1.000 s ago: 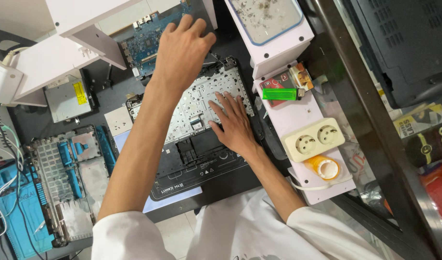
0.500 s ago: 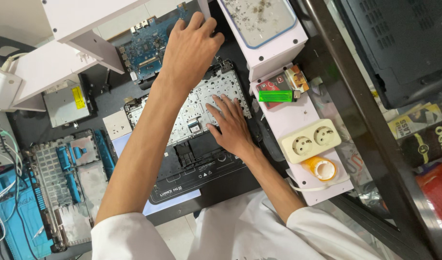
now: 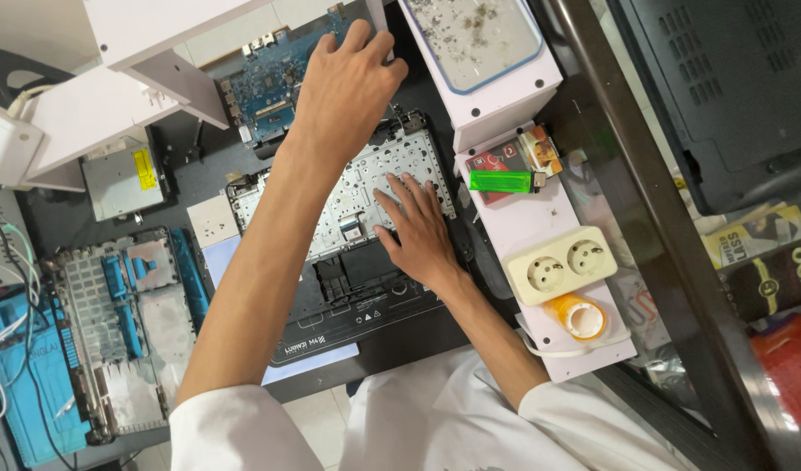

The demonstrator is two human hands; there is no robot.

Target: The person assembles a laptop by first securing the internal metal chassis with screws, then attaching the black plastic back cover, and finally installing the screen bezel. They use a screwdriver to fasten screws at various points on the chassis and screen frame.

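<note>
The laptop base (image 3: 348,262) is laid slantwise, long axis running lower left to upper right. It is pressed by the right hand (image 3: 418,231), fingers spread; its upper edge is gripped by the left hand (image 3: 344,92), fingers curled.

Left hand (image 3: 348,92) covers the far edge of the opened laptop base (image 3: 348,253); its fingertips are hidden. Right hand (image 3: 418,231) hides part of the keyboard backplate (image 3: 330,205). Blue circuit board (image 3: 269,83) partly under the white shelf (image 3: 156,52). Tray (image 3: 483,39) cut by top edge.

Beside the white shelf (image 3: 540,227) I see a silver-grey keyboard plate (image 3: 365,187) in a black laptop shell (image 3: 365,305); on it, a green lighter (image 3: 501,181), a cream socket (image 3: 559,265), an orange tape roll (image 3: 577,316).
</note>
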